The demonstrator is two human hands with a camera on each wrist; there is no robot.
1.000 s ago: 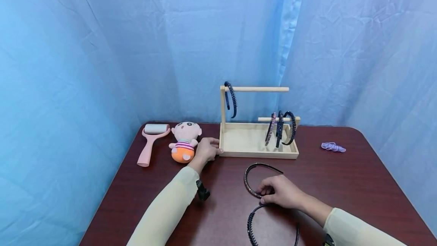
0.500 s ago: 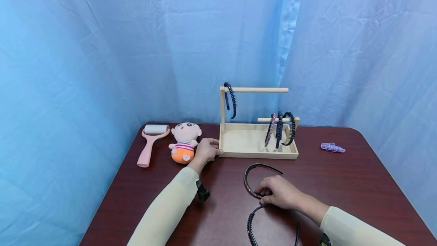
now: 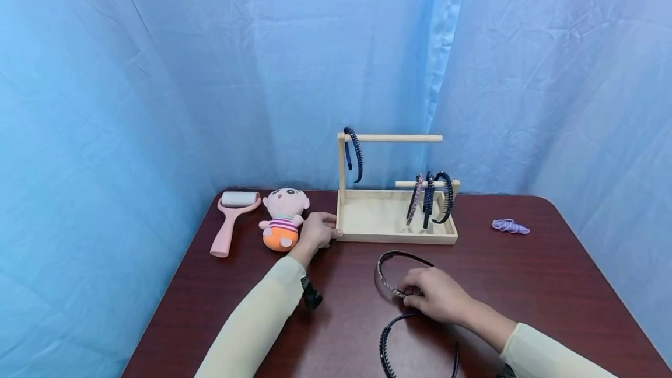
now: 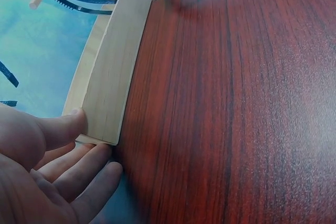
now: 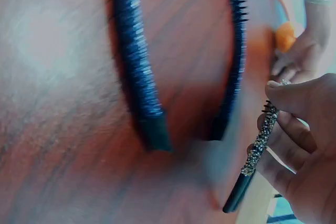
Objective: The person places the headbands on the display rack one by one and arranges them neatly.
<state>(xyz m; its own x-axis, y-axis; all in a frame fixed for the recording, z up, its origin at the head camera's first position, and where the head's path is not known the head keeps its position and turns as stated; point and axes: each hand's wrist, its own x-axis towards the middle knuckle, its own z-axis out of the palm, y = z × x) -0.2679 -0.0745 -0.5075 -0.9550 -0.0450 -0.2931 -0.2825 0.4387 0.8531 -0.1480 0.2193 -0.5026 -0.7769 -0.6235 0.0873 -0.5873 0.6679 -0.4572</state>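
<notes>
My right hand (image 3: 436, 296) pinches a glittery headband (image 5: 257, 153) between thumb and fingers. In the head view that band's shadow shows below it, just off the table. Nearer to me lies a black toothed headband (image 3: 385, 346), its lower part out of frame. My left hand (image 3: 317, 231) grips the front left corner of a wooden headband stand (image 3: 399, 238), thumb at the rim, fingers along the left end. One dark headband (image 3: 359, 156) hangs on the upper bar at its left end. A pink glittery headband (image 3: 415, 200) and two dark ones hang on the lower bar.
Beside my left hand lies a plush doll (image 3: 283, 220). Farther left is a pink lint roller (image 3: 231, 220). A bundle of purple cord (image 3: 510, 226) lies right of the stand. Blue curtains (image 3: 315, 63) hang around the table (image 3: 525, 296).
My right hand has raised the glittery headband slightly from the table and shifted a little up and right. My left hand keeps its place at the stand's corner.
</notes>
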